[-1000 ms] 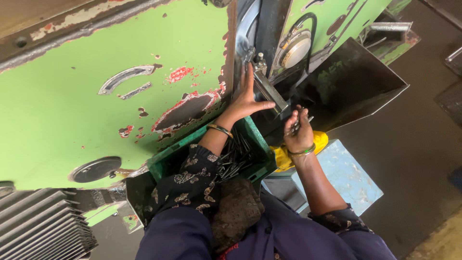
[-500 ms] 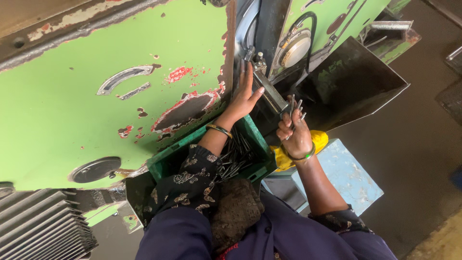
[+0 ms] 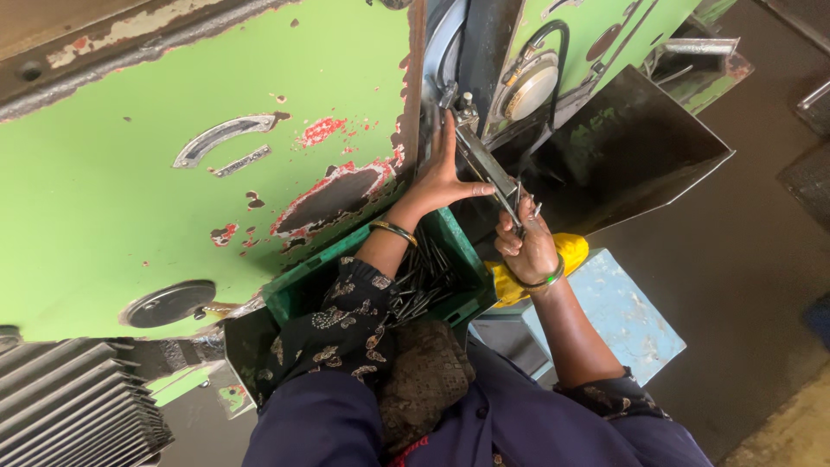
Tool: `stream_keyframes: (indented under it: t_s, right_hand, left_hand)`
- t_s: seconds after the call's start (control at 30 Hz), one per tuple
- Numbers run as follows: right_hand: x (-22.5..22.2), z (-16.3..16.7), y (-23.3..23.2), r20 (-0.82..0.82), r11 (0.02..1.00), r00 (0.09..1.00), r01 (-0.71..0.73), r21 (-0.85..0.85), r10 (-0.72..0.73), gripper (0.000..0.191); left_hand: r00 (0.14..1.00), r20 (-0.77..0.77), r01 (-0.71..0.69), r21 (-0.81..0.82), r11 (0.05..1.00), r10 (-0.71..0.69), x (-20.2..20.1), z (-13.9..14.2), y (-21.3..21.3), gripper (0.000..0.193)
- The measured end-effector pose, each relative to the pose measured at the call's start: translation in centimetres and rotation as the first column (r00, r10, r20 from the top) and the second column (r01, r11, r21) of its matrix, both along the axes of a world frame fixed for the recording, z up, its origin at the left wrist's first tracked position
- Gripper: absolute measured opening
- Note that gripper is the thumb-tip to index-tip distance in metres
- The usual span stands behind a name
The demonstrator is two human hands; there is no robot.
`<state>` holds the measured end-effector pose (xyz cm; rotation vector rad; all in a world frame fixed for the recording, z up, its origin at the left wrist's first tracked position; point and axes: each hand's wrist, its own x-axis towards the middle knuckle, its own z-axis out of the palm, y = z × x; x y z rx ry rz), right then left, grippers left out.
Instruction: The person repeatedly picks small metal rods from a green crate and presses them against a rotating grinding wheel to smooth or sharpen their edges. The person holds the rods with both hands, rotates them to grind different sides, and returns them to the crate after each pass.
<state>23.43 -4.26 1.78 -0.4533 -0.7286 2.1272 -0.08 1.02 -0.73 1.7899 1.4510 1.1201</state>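
My left hand (image 3: 443, 173) lies flat against a slanted metal feed rail (image 3: 482, 164) that juts from the gap in a big green machine (image 3: 199, 156), fingers stretched up along it. My right hand (image 3: 526, 244) is at the rail's lower end, fingers pinched around a few thin dark metal pins (image 3: 522, 210) that stick up from it. A green plastic crate (image 3: 298, 290) full of several dark metal pins (image 3: 419, 281) sits below my left forearm.
A dark sheet-metal chute (image 3: 640, 156) slopes down to the right of the rail. A pale blue box (image 3: 627, 316) and a yellow object (image 3: 562, 251) sit under my right arm. Grey ribbed motor housing (image 3: 69, 406) is at lower left; bare floor at right.
My right hand went from closed at the rail's end, to fingers spread half a second ago, to pinched on pins now. The left hand stays on the rail.
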Motion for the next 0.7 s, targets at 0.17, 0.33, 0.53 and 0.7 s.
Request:
stream_keyframes:
  t_s: [0.17, 0.33, 0.53, 0.7]
  right_hand:
    - [0.1, -0.2, 0.2, 0.028, 0.999, 0.999, 0.035, -0.038, -0.034, 0.042]
    - [-0.2, -0.6, 0.8, -0.012, 0.996, 0.998, 0.063, -0.062, -0.064, 0.045]
    - [-0.2, -0.6, 0.7, 0.049, 0.991, 0.994, 0.099, -0.093, -0.095, 0.046]
    - [-0.2, -0.5, 0.6, 0.075, 0.994, 0.993, 0.095, -0.052, -0.091, 0.044]
  left_hand:
    - [0.996, 0.062, 0.059, 0.030, 0.998, -0.061, -0.7, -0.7, 0.3, 0.139]
    - [0.995, 0.095, -0.018, 0.148, 0.989, 0.004, -0.6, -1.9, 0.5, 0.092]
    - [0.979, 0.023, -0.201, 0.200, 0.959, 0.200, 0.4, -2.1, 0.4, 0.083]
    - [0.996, -0.063, -0.051, 0.162, 0.986, 0.062, -0.1, -0.9, 0.3, 0.147]
